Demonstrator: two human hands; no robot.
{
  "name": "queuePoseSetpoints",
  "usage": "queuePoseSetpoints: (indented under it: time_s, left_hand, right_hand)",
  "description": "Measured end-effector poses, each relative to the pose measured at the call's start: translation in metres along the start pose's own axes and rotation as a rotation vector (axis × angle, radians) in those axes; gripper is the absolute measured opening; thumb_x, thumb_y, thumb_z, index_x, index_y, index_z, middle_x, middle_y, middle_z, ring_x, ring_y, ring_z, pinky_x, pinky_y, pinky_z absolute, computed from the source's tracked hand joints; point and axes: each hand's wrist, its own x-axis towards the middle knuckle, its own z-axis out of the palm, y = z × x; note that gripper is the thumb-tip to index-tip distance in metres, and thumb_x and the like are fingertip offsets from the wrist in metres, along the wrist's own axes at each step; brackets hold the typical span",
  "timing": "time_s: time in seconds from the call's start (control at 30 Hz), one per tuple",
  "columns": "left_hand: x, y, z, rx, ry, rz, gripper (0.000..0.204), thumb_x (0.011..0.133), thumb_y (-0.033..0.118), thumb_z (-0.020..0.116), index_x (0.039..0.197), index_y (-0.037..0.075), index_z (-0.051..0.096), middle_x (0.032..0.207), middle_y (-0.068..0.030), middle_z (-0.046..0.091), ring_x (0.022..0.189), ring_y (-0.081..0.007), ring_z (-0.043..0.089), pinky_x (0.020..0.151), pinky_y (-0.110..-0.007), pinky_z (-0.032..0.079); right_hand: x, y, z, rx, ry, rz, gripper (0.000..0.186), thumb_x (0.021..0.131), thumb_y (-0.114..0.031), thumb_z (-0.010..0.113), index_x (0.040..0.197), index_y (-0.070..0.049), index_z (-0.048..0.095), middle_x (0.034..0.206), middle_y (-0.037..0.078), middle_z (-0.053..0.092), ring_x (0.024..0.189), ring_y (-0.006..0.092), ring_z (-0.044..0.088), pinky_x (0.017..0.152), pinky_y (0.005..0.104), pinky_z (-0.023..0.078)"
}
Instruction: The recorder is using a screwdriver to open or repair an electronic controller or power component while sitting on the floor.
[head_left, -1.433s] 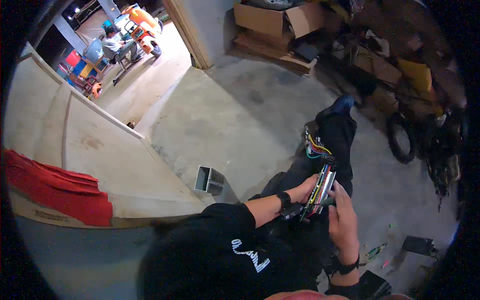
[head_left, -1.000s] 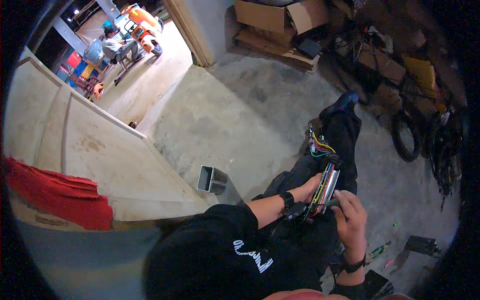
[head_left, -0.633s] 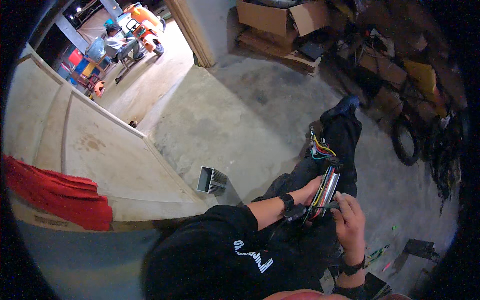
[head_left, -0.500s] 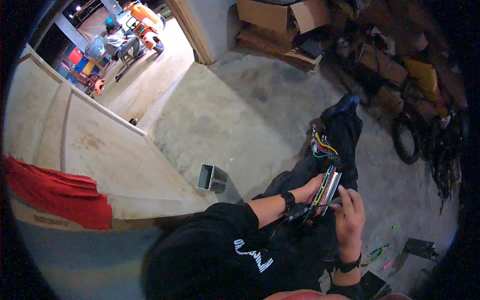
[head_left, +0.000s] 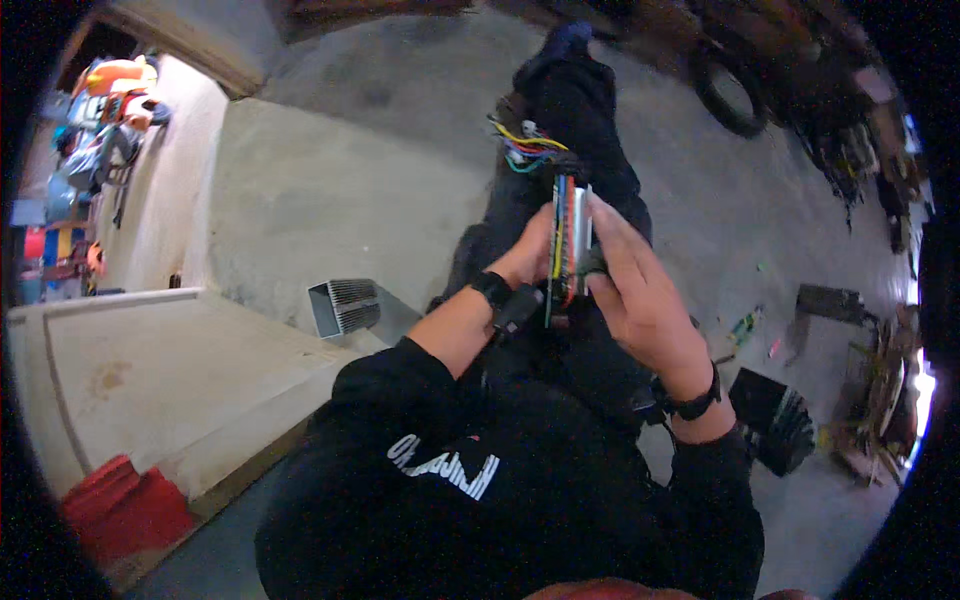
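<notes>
Over my lap, my left hand (head_left: 530,250) grips the left side of a circuit board (head_left: 561,225) edged with coloured wires and a silvery metal strip (head_left: 582,225). The board stands roughly on edge, its length running away from me. From its far end a bundle of yellow, red and green wires (head_left: 530,143) spills over my leg. My right hand (head_left: 640,280) lies against the strip side, fingers stretched along it. A dark tool handle (head_left: 595,262) sits between that thumb and fingers; its tip is hidden.
A grey finned metal casing (head_left: 345,305) stands on the floor at left. To the right lie small tools (head_left: 743,327), a dark finned block (head_left: 832,302) and a black box-shaped object (head_left: 770,420). A tyre (head_left: 728,88) lies far right. A person (head_left: 115,148) is beyond the doorway.
My view has swung right. My right hand has moved from the near end of the board up along its strip side, and the tool's thin tip no longer shows. The left hand keeps its grip.
</notes>
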Motion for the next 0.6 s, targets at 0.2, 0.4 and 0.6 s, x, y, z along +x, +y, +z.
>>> queuePoseSetpoints:
  time_s: [0.2,0.4,0.6]
  left_hand:
    - [0.026,-0.009,-0.025,0.019,0.035,-0.025,0.040,0.091,0.050,0.038,0.084,0.015,0.057,0.071,-0.0029,0.056,0.062,-0.0174,0.055,0.053,-0.033,0.045]
    - [-0.012,0.010,0.015,-0.019,0.036,-0.043,0.040,0.093,0.048,0.037,0.088,0.014,0.058,0.079,-0.0052,0.060,0.070,-0.0203,0.059,0.065,-0.039,0.051]
    - [-0.013,0.009,0.013,-0.083,0.047,-0.059,0.040,0.092,0.052,0.039,0.089,0.017,0.057,0.077,-0.0053,0.058,0.067,-0.0215,0.057,0.054,-0.040,0.049]
  right_hand:
    - [-0.010,0.016,-0.008,0.086,-0.167,-0.028,0.053,0.071,0.007,0.063,0.123,-0.004,0.057,0.118,0.017,0.059,0.105,0.0349,0.059,0.088,0.0369,0.049]
    - [0.003,0.014,-0.006,0.070,-0.067,-0.067,0.049,0.071,-0.007,0.071,0.119,-0.008,0.059,0.106,0.011,0.061,0.096,0.0292,0.060,0.081,0.0373,0.050]
    - [0.000,0.008,-0.012,-0.021,-0.173,-0.022,0.042,0.074,0.003,0.064,0.115,-0.006,0.061,0.107,0.014,0.061,0.100,0.0337,0.060,0.085,0.0378,0.050]
